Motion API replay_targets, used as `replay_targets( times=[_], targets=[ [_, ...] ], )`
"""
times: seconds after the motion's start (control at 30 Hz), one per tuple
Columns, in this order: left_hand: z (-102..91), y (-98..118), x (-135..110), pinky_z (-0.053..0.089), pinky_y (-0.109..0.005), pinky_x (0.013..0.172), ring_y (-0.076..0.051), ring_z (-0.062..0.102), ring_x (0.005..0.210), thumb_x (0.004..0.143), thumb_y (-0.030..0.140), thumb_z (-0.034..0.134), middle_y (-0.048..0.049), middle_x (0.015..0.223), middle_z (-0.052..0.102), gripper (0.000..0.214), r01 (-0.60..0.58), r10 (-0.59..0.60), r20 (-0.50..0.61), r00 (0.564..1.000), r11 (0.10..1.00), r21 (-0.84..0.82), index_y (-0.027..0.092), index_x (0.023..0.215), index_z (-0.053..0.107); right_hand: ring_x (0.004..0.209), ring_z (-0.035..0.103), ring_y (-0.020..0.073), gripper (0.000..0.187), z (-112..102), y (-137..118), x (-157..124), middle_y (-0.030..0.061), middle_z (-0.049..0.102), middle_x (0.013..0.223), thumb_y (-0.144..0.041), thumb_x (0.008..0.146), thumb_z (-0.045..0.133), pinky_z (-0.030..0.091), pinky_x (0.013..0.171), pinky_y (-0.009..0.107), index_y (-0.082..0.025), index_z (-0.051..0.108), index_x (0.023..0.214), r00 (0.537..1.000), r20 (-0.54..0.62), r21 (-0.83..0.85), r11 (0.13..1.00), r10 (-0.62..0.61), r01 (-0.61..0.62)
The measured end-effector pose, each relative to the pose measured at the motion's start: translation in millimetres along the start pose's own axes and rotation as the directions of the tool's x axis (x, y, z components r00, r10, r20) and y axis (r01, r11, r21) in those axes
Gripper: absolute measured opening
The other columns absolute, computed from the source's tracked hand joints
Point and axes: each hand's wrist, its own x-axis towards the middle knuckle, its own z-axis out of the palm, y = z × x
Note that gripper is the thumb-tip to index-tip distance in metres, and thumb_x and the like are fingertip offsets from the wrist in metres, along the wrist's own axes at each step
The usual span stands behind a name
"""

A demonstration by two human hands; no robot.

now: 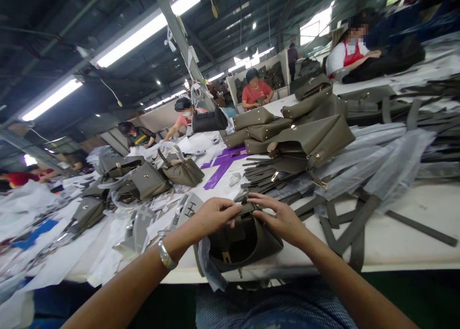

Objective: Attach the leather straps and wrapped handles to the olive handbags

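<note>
Handbag (239,233) leather of a brown-green color is seen at the near edge of the white table (413,252), just in front of the person's lap. Its top is pinched by the left hand (215,216), whose thumb and fingers are brought together on it. The same top is touched by the right hand (282,221), whose thumb and pointing finger are held apart; whether anything is gripped by them cannot be told.

As far as can be judged, most of the making is done: the sides look joined, and brass bits (226,257) are fixed on. The mouth is not yet closed, and plastic film (212,266) is left hanging at its left side. How much more is left cannot be told.

One handbag is being handled, and two brass bits can be counted on it. At least four finished-looking bags (149,180) are set toward the table's left edge. At least six more are heaped in the pile (319,137) on the right. One black bag (210,119) is seen near the far edge. Loose straps (359,223) are too tangled to be counted.
</note>
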Motion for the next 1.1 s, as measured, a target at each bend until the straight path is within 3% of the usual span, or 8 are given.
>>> replay_targets(
  times=[0.1, 0.23, 0.4, 0.57, 0.77, 0.97, 1.1],
  targets=[
    [-4.4, 5, 3, 0.030, -0.023, 0.051, -0.010, 0.042, 0.050, 0.088, 0.053, 0.051, 0.0022, 0.052, 0.052, 0.047, -0.019, 0.020, -0.007, 1.000, 0.991, 0.132, 0.015, 0.060, 0.059, 0.123, 0.057, 0.0264, 0.022, 8, -6, -1, 0.0044, 0.069, 0.122, -0.028, 0.079, 0.075, 0.039, 0.110, 0.048, -0.029, 0.076, 0.100, 0.992, -0.118, 0.010, 0.999, -0.038, 0.039],
    [-11.1, 14, 3, 0.030, -0.024, 0.052, -0.011, 0.044, 0.051, 0.085, 0.047, 0.053, 0.0024, 0.051, 0.053, 0.040, -0.027, 0.027, 0.004, 1.000, 0.949, 0.314, 0.015, 0.065, 0.066, 0.126, 0.053, 0.0265, 0.019, 23, -9, -6, 0.0047, 0.070, 0.118, -0.025, 0.077, 0.078, 0.038, 0.111, 0.049, -0.027, 0.074, 0.096, 0.961, -0.251, -0.069, 0.992, -0.119, 0.105],
    [-13.1, 28, 4, 0.031, -0.025, 0.055, -0.013, 0.051, 0.059, 0.084, 0.044, 0.055, -0.0008, 0.062, 0.064, 0.035, -0.083, 0.095, 0.003, 0.995, 0.851, 0.519, 0.016, 0.073, 0.073, 0.126, 0.053, 0.0259, 0.021, 36, -9, -12, 0.0057, 0.070, 0.118, -0.024, 0.077, 0.078, 0.039, 0.110, 0.048, -0.025, 0.073, 0.098, 0.943, -0.289, -0.115, 0.984, -0.164, 0.136],
    [-7.6, 36, 7, 0.030, -0.025, 0.053, -0.013, 0.050, 0.055, 0.083, 0.043, 0.054, -0.0002, 0.056, 0.060, 0.035, -0.048, 0.030, 0.039, 0.999, 0.787, 0.615, 0.017, 0.069, 0.072, 0.125, 0.054, 0.0248, 0.025, 41, -10, -18, 0.0049, 0.070, 0.117, -0.018, 0.078, 0.076, 0.041, 0.109, 0.047, -0.025, 0.072, 0.102, 0.923, -0.307, -0.164, 0.968, -0.234, 0.190],
    [6.9, 46, 2, 0.025, -0.028, 0.054, -0.016, 0.051, 0.058, 0.084, 0.039, 0.052, -0.0049, 0.065, 0.067, 0.031, -0.025, 0.124, -0.073, 0.990, 0.644, 0.765, 0.019, 0.072, 0.072, 0.124, 0.054, 0.0248, 0.025, 45, -11, -20, 0.0041, 0.071, 0.116, -0.017, 0.078, 0.077, 0.042, 0.109, 0.047, -0.025, 0.071, 0.101, 0.914, -0.335, -0.187, 0.967, -0.229, 0.173],
    [1.3, 42, 9, 0.026, -0.025, 0.051, -0.012, 0.044, 0.052, 0.084, 0.035, 0.051, 0.0004, 0.051, 0.054, 0.032, -0.087, 0.020, 0.105, 0.994, 0.716, 0.692, 0.016, 0.063, 0.067, 0.125, 0.054, 0.0253, 0.024, 48, -8, -25, 0.0039, 0.071, 0.117, -0.018, 0.078, 0.077, 0.042, 0.109, 0.047, -0.025, 0.071, 0.101, 0.923, -0.324, -0.180, 0.971, -0.209, 0.157],
    [1.5, 37, 12, 0.026, -0.025, 0.051, -0.011, 0.040, 0.051, 0.084, 0.036, 0.051, 0.0025, 0.049, 0.048, 0.033, -0.113, 0.053, 0.110, 0.993, 0.741, 0.662, 0.016, 0.061, 0.065, 0.126, 0.053, 0.0256, 0.029, 47, -3, -28, 0.0059, 0.067, 0.125, -0.021, 0.079, 0.077, 0.041, 0.110, 0.048, -0.024, 0.070, 0.107, 0.934, -0.316, -0.156, 0.980, -0.169, 0.124]
  ],
)
